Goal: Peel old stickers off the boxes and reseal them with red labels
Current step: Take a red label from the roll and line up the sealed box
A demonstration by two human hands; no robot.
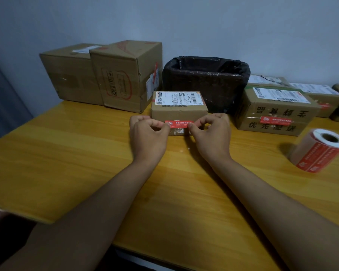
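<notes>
Head view looks down on a yellow wooden table (67, 153) against a pale wall. At the far left stand two large cardboard boxes, a plain one (70, 75) and beside it a dented one (123, 75) with a red printed mark on its front and red and white stickers on its right side. Right of them, in the middle of the table, sits the small box (179, 110) being worked on, with a white shipping label (177, 98) on its top. Across its near face lies a red label (179, 123), with scraps of torn sticker just below it. The left hand (148, 133) pinches the left end of the red label between thumb and forefinger, the other fingers curled in. The right hand (210, 132) pinches the right end the same way. Both forearms reach in from the near edge. Just behind the small box stands a dark bin (205, 81) lined with a black bag. Further right is a box with black characters (272, 112) on its near face, already bearing a red label, with a white label on top. Behind and right of it lie more labelled parcels (317, 92). Near the right edge a roll of red labels (319, 149) lies on its side, well apart from the hands
</notes>
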